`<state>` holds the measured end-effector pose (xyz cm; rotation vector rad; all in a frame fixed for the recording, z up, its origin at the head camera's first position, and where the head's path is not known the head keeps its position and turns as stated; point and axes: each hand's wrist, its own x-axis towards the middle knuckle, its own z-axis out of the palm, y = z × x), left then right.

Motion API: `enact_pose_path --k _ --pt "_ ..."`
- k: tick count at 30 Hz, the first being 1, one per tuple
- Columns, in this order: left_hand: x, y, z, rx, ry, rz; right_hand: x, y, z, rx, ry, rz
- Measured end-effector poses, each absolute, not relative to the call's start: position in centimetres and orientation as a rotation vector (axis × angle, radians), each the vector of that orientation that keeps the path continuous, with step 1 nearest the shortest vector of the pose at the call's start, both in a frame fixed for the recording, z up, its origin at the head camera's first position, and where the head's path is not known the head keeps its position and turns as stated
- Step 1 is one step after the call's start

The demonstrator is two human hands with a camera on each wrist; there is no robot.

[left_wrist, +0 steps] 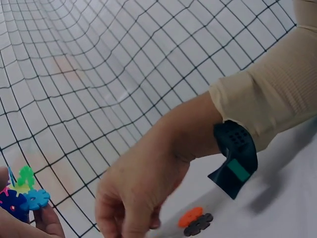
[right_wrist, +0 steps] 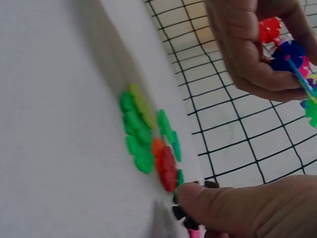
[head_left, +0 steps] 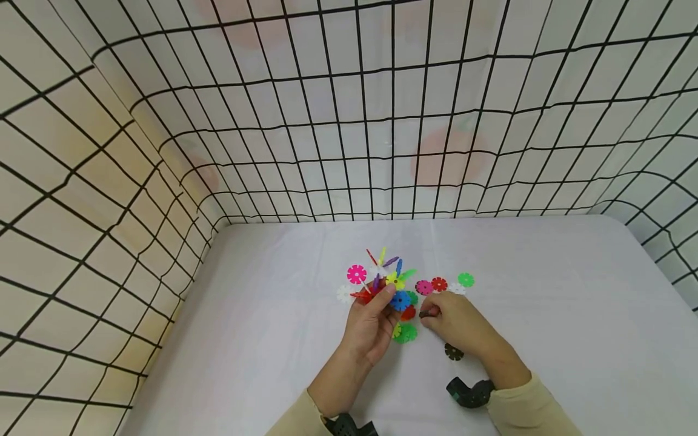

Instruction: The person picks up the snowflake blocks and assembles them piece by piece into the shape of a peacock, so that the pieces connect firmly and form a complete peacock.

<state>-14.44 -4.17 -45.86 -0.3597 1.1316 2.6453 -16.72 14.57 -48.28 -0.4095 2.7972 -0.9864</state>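
Observation:
My left hand (head_left: 366, 333) holds up a many-coloured cluster of interlocking notched plastic discs (head_left: 395, 280), the thumb pressed against it. Discs in red, yellow, purple, blue and pink stick out of it at various angles. To the right, close to the loose discs, my right hand (head_left: 458, 321) pinches a black notched disc (right_wrist: 178, 213) between thumb and fingers. The right wrist view shows the thumb over most of that disc. Just left of it lie a red disc (right_wrist: 169, 168) and several green discs (right_wrist: 136, 129). Part of the cluster is hidden behind the left fingers.
Beyond the right hand lie a pink disc (head_left: 423, 287), a red disc (head_left: 439, 283) and a bright green disc (head_left: 466, 279). Another black disc (head_left: 454, 352) lies below the right wrist. A black wire grid (head_left: 349, 121) backed by pale cloth encloses the white table (head_left: 262, 290).

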Motion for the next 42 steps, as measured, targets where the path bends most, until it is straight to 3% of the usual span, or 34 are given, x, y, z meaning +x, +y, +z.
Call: enact_pose_path --k 4,9,19,30,42 --pt "-14.4 -4.2 -45.8 -0.343 1.125 2.640 -16.5 14.8 -47.3 -0.459 2.884 -1.390" --pt "-14.2 -4.1 -45.7 -0.335 1.124 2.634 -16.0 14.1 -46.3 -0.718 2.924 -1.820" --pt "-14.1 -4.0 -45.4 -0.265 1.140 2.656 -15.9 13.5 -46.7 -0.869 2.967 -1.905" --pt "-14.2 -3.8 -45.4 -0.433 1.317 2.695 -15.7 12.6 -47.3 -1.223 2.938 -1.996" --pt "-14.3 -4.1 -45.2 -0.391 1.412 2.606 -15.4 12.3 -46.9 -1.293 3.056 -1.877"
